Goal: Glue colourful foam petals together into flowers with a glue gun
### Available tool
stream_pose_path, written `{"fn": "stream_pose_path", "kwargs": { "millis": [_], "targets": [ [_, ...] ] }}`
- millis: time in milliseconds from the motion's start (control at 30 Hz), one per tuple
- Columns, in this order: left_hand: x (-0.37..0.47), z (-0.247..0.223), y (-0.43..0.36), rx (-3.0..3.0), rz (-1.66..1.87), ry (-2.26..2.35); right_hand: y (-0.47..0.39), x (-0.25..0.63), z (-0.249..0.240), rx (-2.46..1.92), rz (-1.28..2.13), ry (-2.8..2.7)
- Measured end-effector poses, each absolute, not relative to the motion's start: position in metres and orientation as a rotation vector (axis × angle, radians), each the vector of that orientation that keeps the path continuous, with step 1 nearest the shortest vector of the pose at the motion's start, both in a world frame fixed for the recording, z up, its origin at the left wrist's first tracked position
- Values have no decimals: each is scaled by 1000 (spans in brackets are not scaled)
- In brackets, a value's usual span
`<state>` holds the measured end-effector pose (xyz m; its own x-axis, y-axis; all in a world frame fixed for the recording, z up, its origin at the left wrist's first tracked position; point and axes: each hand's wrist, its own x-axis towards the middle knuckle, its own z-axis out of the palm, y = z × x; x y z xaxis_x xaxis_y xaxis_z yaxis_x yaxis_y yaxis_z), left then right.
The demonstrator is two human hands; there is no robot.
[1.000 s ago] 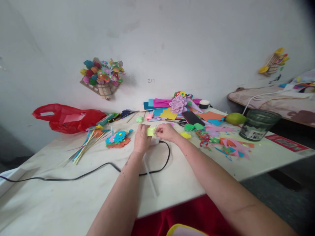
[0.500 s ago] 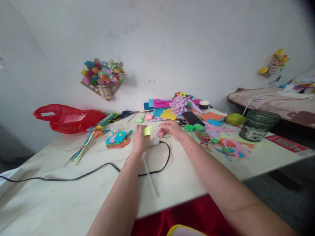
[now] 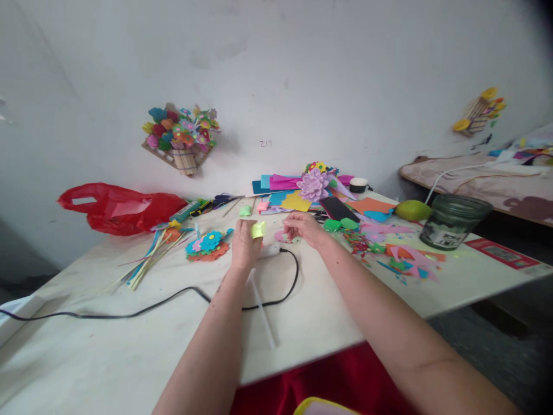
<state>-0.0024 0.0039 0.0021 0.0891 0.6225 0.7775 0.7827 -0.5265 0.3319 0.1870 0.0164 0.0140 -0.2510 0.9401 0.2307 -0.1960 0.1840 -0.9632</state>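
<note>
My left hand grips a small pale-yellow foam piece between thumb and fingers, over the middle of the table. Just right of it, apart from the foam, is my right hand. Its fingers are curled in a pinch, and whatever they hold is too small to make out. Pink and pale pieces lie on the table below its fingertips. Under my left hand rests a white glue gun, partly hidden, with a black cord. A clear glue stick points from it towards me.
Foam flowers and thin strips lie left, near a red plastic bag. To the right are foam scraps, a phone and a dark glass jar. Coloured sheets and a lilac flower sit behind.
My right hand has shifted slightly away from the yellow foam piece. My left hand, still holding that piece, has barely moved.
</note>
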Motion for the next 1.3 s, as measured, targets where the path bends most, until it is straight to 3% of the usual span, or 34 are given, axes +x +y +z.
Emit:
{"fn": "stream_pose_path", "kwargs": {
  "millis": [800, 1300],
  "targets": [
    [-2, 2, 3, -2198, -1396, -1432, 18, 191, 15, -861, 1272, -1289],
    [-1, 0, 4, -2221, -1396, -1377, 17, 185, 13, -751, 1434, -1334]
  ]
}}
